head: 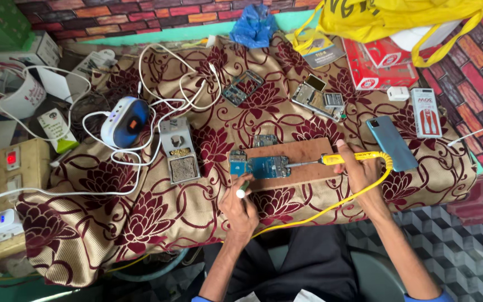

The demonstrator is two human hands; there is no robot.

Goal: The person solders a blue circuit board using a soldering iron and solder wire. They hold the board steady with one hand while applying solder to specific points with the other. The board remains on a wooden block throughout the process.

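A blue circuit board [264,166] lies on a brown wooden block [303,154] on the patterned cloth. My right hand [359,170] grips a yellow-handled soldering iron [336,159], its metal tip touching the board's right end. A yellow cord [331,210] runs from the iron past my wrist. My left hand [238,210] holds a thin white-tipped tool [242,191] just below the board's left part.
A grey soldering stand with sponge [179,150] sits left of the block. A blue phone [391,143] lies right of my hand. Opened phone parts [317,98], a white-blue device [124,120], white cables, red boxes [378,67] and a yellow bag [398,17] crowd the back.
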